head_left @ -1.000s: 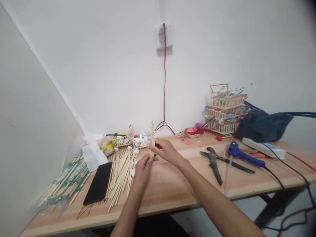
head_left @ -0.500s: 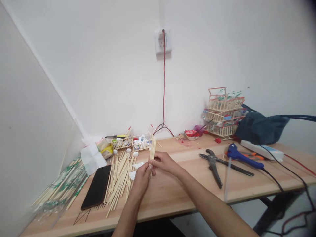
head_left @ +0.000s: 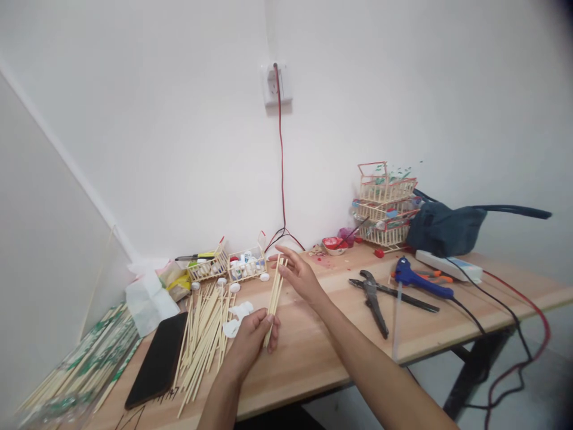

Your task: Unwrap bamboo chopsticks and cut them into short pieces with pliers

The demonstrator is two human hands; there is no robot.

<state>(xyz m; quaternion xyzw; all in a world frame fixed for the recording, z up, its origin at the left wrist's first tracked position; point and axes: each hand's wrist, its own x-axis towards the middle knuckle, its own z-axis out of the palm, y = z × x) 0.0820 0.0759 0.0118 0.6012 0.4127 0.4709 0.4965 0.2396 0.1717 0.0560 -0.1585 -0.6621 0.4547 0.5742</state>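
My left hand (head_left: 251, 337) is closed round the lower end of a small bundle of bamboo sticks (head_left: 274, 295), which leans up and to the right. My right hand (head_left: 298, 275) is beside the bundle's upper end with its fingers spread, fingertips touching or close to the stick tips. A loose pile of bamboo sticks (head_left: 203, 334) lies on the wooden table (head_left: 322, 352) just left of my left hand. White scraps of paper (head_left: 237, 315) lie between the pile and my left hand.
A black phone (head_left: 156, 361) and wrapped chopstick packs (head_left: 85, 361) lie at the left. Small stick baskets (head_left: 226, 267) stand at the back; stacked baskets (head_left: 385, 206) and a dark bag (head_left: 443, 227) at the back right. Pliers (head_left: 373, 295), a blue glue gun (head_left: 418, 280) and a power strip (head_left: 447, 266) lie right.
The stick bundle has come down from upright to a lean. My right hand let go of it and opened near its top. My left hand moved toward me along the bundle.
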